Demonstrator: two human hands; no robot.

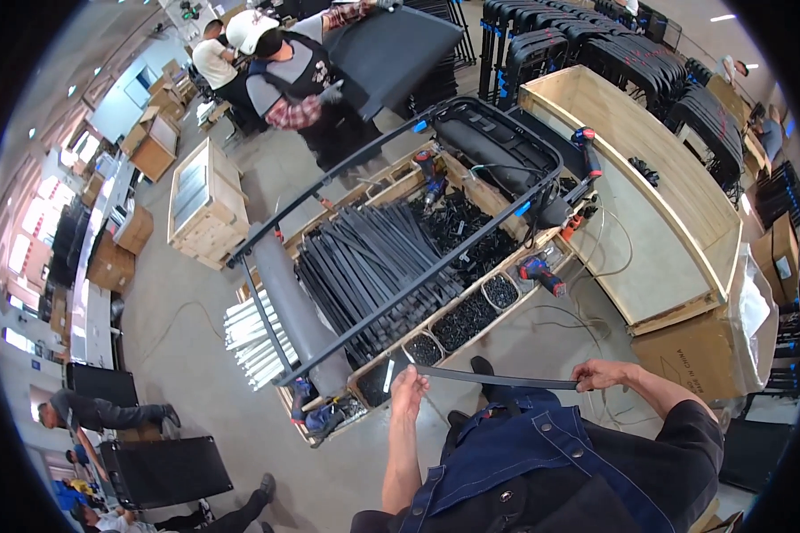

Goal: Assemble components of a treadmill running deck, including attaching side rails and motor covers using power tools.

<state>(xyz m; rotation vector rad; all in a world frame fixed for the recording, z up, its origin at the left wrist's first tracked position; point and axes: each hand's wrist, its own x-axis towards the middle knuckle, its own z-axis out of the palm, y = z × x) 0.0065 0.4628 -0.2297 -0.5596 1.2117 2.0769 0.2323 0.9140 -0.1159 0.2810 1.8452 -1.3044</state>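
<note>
A long, flat black strip (498, 380) stretches across in front of my body, slightly bowed. My left hand (408, 391) pinches its left end, and my right hand (601, 375) grips its right end. Beyond the strip stands a wooden workbench bin (471, 348). Resting over it is a black rectangular frame (400, 294) with rounded corners at its far right. Below the frame lie a pile of black bars (373, 258) and many small black parts (460, 325). A grey roll (293, 298) lies across the bin's left side.
Cordless drills (542, 274) sit around the bin. A large open wooden box (649, 213) is at right, above a cardboard carton (689, 360). Across the bin, a person (307, 98) holds a black panel (396, 53). A wooden crate (209, 204) and white bars (253, 338) are at left.
</note>
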